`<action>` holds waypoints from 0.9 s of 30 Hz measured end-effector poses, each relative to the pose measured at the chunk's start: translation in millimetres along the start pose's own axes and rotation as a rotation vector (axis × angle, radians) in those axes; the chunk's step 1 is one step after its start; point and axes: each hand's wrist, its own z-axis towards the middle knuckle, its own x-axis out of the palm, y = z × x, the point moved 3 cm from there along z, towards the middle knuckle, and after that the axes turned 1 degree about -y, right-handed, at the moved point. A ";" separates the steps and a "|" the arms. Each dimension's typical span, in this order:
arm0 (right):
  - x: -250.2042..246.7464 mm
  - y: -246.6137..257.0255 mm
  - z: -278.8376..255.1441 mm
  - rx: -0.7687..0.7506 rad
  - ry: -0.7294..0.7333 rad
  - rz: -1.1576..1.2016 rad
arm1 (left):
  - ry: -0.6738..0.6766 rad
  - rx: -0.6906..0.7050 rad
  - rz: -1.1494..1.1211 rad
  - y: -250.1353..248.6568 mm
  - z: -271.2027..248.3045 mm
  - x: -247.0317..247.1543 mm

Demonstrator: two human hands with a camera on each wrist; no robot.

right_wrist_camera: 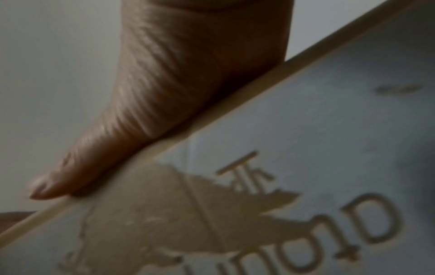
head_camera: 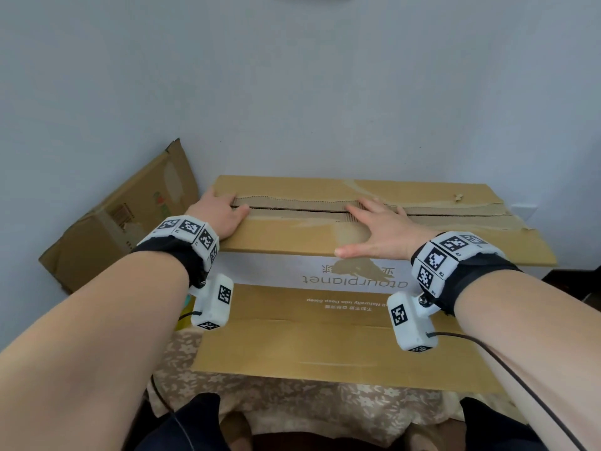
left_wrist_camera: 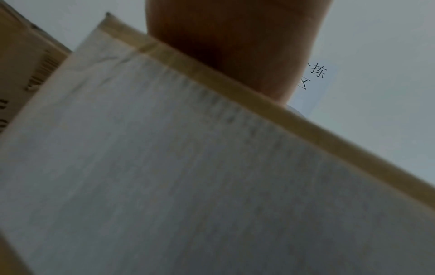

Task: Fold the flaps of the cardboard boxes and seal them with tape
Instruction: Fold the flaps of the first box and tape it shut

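A large brown cardboard box (head_camera: 292,236) with a white printed front stands before me, its two top flaps folded down and meeting at a ragged centre seam (head_camera: 302,209). My left hand (head_camera: 221,213) lies flat on the box's top left corner, fingers reaching the seam. My right hand (head_camera: 377,227) presses flat near the middle, fingers spread across the seam, thumb at the front edge. In the left wrist view, the palm (left_wrist_camera: 235,46) rests on the box edge (left_wrist_camera: 212,80). The right wrist view shows the thumb (right_wrist_camera: 141,121) lying along the edge above the printed front (right_wrist_camera: 306,167). No tape is in view.
A second, worn cardboard box (head_camera: 123,216) leans against the wall at the left. The front lower flap (head_camera: 325,346) hangs out toward me over a floral cloth (head_camera: 276,405). A pale wall stands directly behind. A cable (head_camera: 520,379) trails from my right wrist.
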 end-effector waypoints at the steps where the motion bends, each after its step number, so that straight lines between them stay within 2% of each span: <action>1: 1.0 5.4 3.0 -0.010 0.005 0.004 | -0.028 0.014 -0.018 2.1 1.5 1.6; 8: 4.2 30.3 15.3 -0.057 0.001 0.010 | -0.191 0.010 0.025 -10.6 -7.8 1.2; 13: 10.0 60.8 29.6 -0.119 -0.006 -0.016 | -0.166 -0.009 0.053 -16.7 -12.1 1.5; 18: 12.9 88.3 42.4 -0.119 -0.007 -0.014 | -0.113 0.157 -0.039 6.3 -8.6 -6.8; 20: 13.5 102.0 49.0 -0.125 0.001 -0.020 | -0.083 0.227 -0.157 15.8 -12.2 -11.9; 22: 16.5 122.1 55.4 -0.139 -0.003 -0.020 | -0.049 0.237 -0.315 25.2 -19.1 -15.9; 24: 20.2 142.6 61.0 -0.157 -0.017 -0.031 | 0.017 0.173 -0.531 35.6 -23.7 -15.0; 27: 23.4 158.4 67.2 -0.170 -0.035 -0.054 | 0.142 0.025 -0.972 55.0 -30.4 -7.3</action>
